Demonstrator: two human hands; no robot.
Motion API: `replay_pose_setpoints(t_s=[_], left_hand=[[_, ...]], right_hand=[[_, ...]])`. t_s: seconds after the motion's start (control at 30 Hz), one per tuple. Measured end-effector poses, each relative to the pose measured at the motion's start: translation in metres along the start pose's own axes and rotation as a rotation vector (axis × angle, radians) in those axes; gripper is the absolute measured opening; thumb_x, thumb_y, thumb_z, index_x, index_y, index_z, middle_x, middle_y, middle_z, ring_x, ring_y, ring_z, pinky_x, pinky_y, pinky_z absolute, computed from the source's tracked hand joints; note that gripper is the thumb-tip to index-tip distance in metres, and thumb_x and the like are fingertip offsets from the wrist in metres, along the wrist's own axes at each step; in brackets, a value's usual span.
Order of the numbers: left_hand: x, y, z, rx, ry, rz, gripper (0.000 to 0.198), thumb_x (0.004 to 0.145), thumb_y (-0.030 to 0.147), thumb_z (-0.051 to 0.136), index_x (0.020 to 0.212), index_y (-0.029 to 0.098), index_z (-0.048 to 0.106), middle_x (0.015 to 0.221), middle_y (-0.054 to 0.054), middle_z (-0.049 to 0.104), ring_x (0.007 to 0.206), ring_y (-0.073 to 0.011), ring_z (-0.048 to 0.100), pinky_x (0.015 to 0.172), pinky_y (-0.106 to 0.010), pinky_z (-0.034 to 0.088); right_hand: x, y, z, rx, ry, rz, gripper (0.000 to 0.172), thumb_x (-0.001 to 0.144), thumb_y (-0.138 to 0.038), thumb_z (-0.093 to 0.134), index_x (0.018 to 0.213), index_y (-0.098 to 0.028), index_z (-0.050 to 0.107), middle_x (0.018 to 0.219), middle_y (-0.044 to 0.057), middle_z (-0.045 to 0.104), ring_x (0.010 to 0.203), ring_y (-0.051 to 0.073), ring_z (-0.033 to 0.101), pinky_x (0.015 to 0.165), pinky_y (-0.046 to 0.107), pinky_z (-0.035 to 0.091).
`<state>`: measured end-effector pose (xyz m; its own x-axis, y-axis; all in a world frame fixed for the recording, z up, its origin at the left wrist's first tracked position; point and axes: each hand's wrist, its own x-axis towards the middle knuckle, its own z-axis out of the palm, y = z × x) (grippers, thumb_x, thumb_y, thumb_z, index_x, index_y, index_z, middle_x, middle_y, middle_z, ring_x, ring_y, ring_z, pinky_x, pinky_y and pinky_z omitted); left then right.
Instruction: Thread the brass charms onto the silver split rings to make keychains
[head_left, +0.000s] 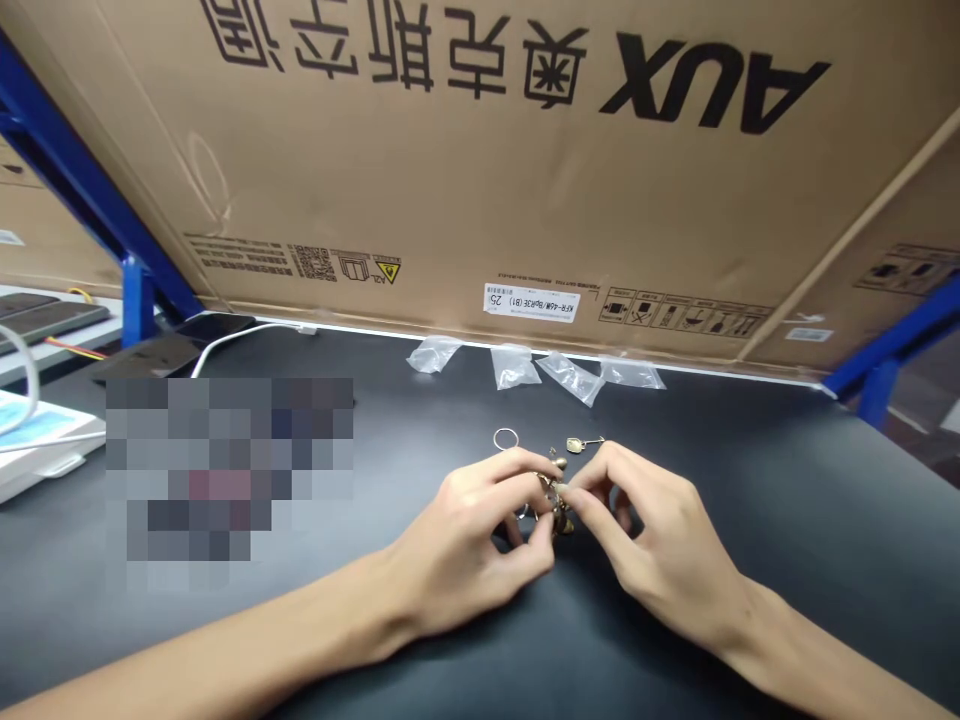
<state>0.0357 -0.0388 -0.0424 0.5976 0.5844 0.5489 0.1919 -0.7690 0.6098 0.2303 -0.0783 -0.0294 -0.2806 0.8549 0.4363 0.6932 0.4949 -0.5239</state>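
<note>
My left hand [480, 530] is closed around a small cluster of bronze-coloured metal charms [566, 525], with part of a metal ring showing between the fingers. Against the right side of that cluster, the thumb and index finger of my right hand [660, 530] are pinched together. What lies between those fingertips is too small to make out. Just beyond my hands, a thin silver ring [505, 430] lies flat on the black table [420, 650]. A small bronze charm with a thin stem [576, 445] lies near my right knuckles.
Several clear plastic bags [514, 367] lie along the back edge, below a large cardboard box [450, 200] with upside-down print. Blue metal posts [139, 300] stand at the sides. A white cable [240, 335] and a blurred-out patch [217, 470] are at left.
</note>
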Motion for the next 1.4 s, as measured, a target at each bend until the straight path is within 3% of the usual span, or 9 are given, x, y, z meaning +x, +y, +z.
replay_pose_setpoints(t_s=[0.23, 0.37, 0.53, 0.67, 0.93, 1.2, 1.4], left_hand=[[0.002, -0.001, -0.003, 0.005, 0.03, 0.008, 0.01, 0.08, 0.006, 0.057, 0.077, 0.015, 0.059, 0.101, -0.007, 0.067, 0.064, -0.0066, 0.06, 0.056, -0.017, 0.055], [0.004, -0.002, -0.008, 0.038, 0.044, 0.016, 0.01, 0.08, 0.005, 0.057, 0.076, 0.014, 0.059, 0.101, -0.007, 0.068, 0.063, -0.006, 0.06, 0.058, -0.017, 0.055], [0.003, -0.005, -0.011, 0.068, 0.024, 0.013, 0.01, 0.082, 0.006, 0.056, 0.078, 0.014, 0.06, 0.104, -0.007, 0.067, 0.063, -0.0057, 0.06, 0.06, -0.018, 0.055], [0.003, -0.007, -0.01, 0.087, 0.029, 0.029, 0.009, 0.084, 0.009, 0.056, 0.077, 0.014, 0.06, 0.102, -0.008, 0.068, 0.061, -0.0056, 0.059, 0.059, -0.019, 0.054], [0.002, -0.007, -0.009, 0.072, 0.01, 0.025, 0.009, 0.084, 0.01, 0.056, 0.079, 0.014, 0.061, 0.105, -0.007, 0.068, 0.061, -0.0055, 0.059, 0.057, -0.019, 0.054], [0.001, -0.008, -0.008, 0.068, 0.002, 0.023, 0.009, 0.084, 0.009, 0.056, 0.079, 0.015, 0.061, 0.104, -0.006, 0.067, 0.064, -0.0059, 0.06, 0.058, -0.018, 0.054], [0.001, -0.008, -0.006, 0.043, -0.013, 0.04, 0.009, 0.085, 0.01, 0.055, 0.083, 0.014, 0.063, 0.106, -0.008, 0.067, 0.07, -0.0078, 0.061, 0.06, -0.018, 0.056]], right_hand=[[0.001, 0.007, -0.003, -0.058, 0.036, -0.187, 0.012, 0.097, -0.021, 0.052, 0.09, -0.021, 0.062, 0.079, 0.001, 0.068, 0.067, 0.013, 0.063, 0.063, 0.024, 0.047], [0.006, 0.018, -0.022, -0.158, 0.127, -0.088, 0.014, 0.097, -0.026, 0.053, 0.093, -0.022, 0.066, 0.083, 0.003, 0.071, 0.069, 0.016, 0.065, 0.065, 0.027, 0.049], [0.011, 0.037, -0.034, -0.227, -0.241, -0.073, 0.019, 0.098, -0.029, 0.052, 0.104, -0.026, 0.069, 0.101, 0.003, 0.071, 0.084, 0.018, 0.067, 0.073, 0.029, 0.051], [0.009, 0.045, -0.024, -0.249, -0.327, -0.132, 0.021, 0.099, -0.024, 0.05, 0.108, -0.026, 0.068, 0.103, 0.002, 0.07, 0.088, 0.017, 0.066, 0.078, 0.028, 0.05], [0.005, 0.048, -0.018, -0.327, -0.296, -0.208, 0.02, 0.101, -0.027, 0.045, 0.102, -0.022, 0.065, 0.097, 0.003, 0.069, 0.08, 0.016, 0.066, 0.071, 0.028, 0.049], [0.007, 0.03, -0.02, -0.119, -0.092, -0.106, 0.014, 0.098, -0.025, 0.051, 0.099, -0.022, 0.065, 0.095, 0.003, 0.068, 0.077, 0.014, 0.063, 0.066, 0.024, 0.048], [0.003, 0.014, -0.014, -0.069, -0.013, -0.202, 0.014, 0.098, -0.02, 0.051, 0.101, -0.02, 0.065, 0.093, 0.005, 0.069, 0.079, 0.015, 0.064, 0.066, 0.023, 0.05]])
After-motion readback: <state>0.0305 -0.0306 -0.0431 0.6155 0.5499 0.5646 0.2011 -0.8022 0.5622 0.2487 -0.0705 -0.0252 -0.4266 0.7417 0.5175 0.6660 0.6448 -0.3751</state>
